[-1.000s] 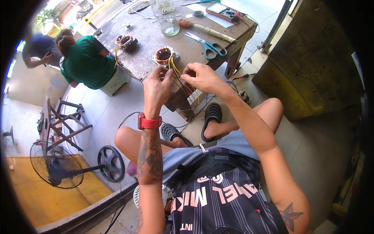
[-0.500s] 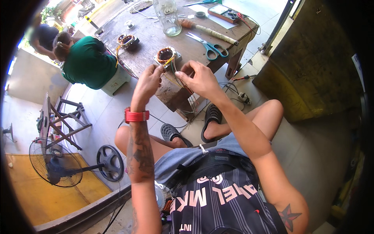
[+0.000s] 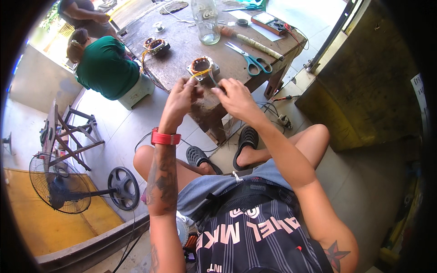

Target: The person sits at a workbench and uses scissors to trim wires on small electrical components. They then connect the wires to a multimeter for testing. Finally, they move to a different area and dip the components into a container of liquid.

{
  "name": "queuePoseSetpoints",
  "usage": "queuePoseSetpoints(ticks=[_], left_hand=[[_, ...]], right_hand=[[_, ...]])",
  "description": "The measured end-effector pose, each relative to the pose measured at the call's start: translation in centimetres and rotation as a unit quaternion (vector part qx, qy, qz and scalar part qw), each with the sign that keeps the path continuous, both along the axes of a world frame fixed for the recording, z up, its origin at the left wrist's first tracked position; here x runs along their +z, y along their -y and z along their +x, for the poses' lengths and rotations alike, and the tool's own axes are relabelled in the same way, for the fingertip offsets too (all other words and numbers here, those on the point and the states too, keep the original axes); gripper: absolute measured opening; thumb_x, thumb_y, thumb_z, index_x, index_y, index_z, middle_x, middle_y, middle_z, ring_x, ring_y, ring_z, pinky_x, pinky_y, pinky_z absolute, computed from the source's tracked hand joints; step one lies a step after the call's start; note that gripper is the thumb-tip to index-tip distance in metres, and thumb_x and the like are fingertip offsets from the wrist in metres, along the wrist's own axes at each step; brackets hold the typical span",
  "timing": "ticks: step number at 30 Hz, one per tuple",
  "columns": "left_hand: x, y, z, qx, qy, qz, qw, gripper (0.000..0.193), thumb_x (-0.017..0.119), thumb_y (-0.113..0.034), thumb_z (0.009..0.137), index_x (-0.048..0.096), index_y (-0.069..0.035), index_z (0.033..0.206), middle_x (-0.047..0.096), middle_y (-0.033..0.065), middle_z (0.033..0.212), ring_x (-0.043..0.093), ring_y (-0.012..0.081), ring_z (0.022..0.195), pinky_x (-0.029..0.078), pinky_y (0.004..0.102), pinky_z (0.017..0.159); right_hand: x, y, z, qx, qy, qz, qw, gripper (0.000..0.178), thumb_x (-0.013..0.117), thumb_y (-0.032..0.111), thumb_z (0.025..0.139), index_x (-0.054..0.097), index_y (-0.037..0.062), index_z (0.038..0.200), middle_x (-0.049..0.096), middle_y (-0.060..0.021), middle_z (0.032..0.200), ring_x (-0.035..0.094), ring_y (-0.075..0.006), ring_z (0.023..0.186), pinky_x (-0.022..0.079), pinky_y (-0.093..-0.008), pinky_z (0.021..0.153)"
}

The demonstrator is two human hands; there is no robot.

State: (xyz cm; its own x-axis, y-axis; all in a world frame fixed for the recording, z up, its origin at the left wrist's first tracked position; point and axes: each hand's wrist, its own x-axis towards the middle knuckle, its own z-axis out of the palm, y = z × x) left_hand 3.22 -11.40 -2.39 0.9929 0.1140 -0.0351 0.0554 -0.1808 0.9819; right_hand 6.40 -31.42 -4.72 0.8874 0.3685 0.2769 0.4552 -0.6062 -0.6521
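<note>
A motor stator (image 3: 214, 69) with copper windings rests on the near part of the wooden table (image 3: 180, 59). Yellow lead wires (image 3: 201, 73) run out of it toward my left hand (image 3: 183, 96), whose fingers are pinched on them. On the stator's right, my right hand (image 3: 235, 98) has thumb and forefinger closed on a thin, pale grey-looking lead wire (image 3: 213, 80). Both hands are just off the table's near edge. A second stator (image 3: 158, 47) with yellow and dark leads sits farther left.
Scissors (image 3: 258, 66), a wrapped stick (image 3: 255, 44), a glass bottle (image 3: 207, 28), black tape (image 3: 242, 22) and a meter (image 3: 268, 22) lie across the table. One person in green (image 3: 107, 68) sits at left; another (image 3: 84, 18) is behind. A fan (image 3: 59, 186) stands lower left. Cables (image 3: 273, 111) cross the floor.
The view has shifted slightly. My hands have drawn the leads apart: the yellow wires now stretch to my left hand, the pale one to my right. The person behind has moved.
</note>
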Motion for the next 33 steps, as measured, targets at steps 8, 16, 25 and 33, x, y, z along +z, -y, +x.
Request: queuePoseSetpoints(ticks=[8, 16, 25, 33], left_hand=[[-0.2, 0.9, -2.8, -0.017, 0.182, 0.3, 0.936, 0.031, 0.061, -0.027, 0.105, 0.07, 0.003, 0.11, 0.071, 0.0088, 0.098, 0.063, 0.0158, 0.085, 0.051, 0.0301, 0.08], [-1.4, 5.3, -3.4, 0.112, 0.108, -0.082, 0.984, 0.028, 0.07, -0.02, 0.102, 0.066, 0.005, 0.114, 0.076, 0.0109, 0.094, 0.071, 0.0129, 0.083, 0.057, 0.0272, 0.075], [-0.5, 5.7, -4.1, 0.191, 0.236, 0.253, 0.919, 0.017, 0.07, -0.016, 0.098, 0.071, -0.007, 0.113, 0.073, 0.0097, 0.099, 0.07, 0.0237, 0.089, 0.055, 0.0364, 0.08], [-0.3, 3.6, -2.0, 0.179, 0.306, 0.313, 0.881, 0.016, 0.061, -0.007, 0.1, 0.067, -0.008, 0.116, 0.071, 0.0152, 0.107, 0.067, 0.0352, 0.096, 0.053, 0.0449, 0.085]], right_hand=[[1.7, 3.3, -2.3, 0.179, -0.411, 0.245, 0.86, 0.042, 0.053, 0.041, 0.11, 0.067, 0.0012, 0.108, 0.074, -0.0043, 0.088, 0.068, -0.0148, 0.078, 0.054, -0.0318, 0.073], [0.3, 1.1, -2.7, 0.011, -0.214, 0.265, 0.94, 0.048, 0.058, 0.042, 0.107, 0.073, -0.0035, 0.111, 0.07, -0.005, 0.078, 0.057, -0.0099, 0.067, 0.047, -0.033, 0.06], [2.5, -1.9, -1.2, 0.018, 0.049, 0.307, 0.95, 0.025, 0.072, 0.011, 0.095, 0.074, 0.0089, 0.12, 0.076, -0.011, 0.097, 0.073, -0.0257, 0.086, 0.058, -0.0348, 0.077], [3.7, -1.0, 2.0, 0.125, 0.182, 0.033, 0.975, 0.025, 0.065, 0.022, 0.1, 0.07, 0.0038, 0.117, 0.061, -0.0174, 0.109, 0.06, -0.0335, 0.108, 0.047, -0.0432, 0.096]])
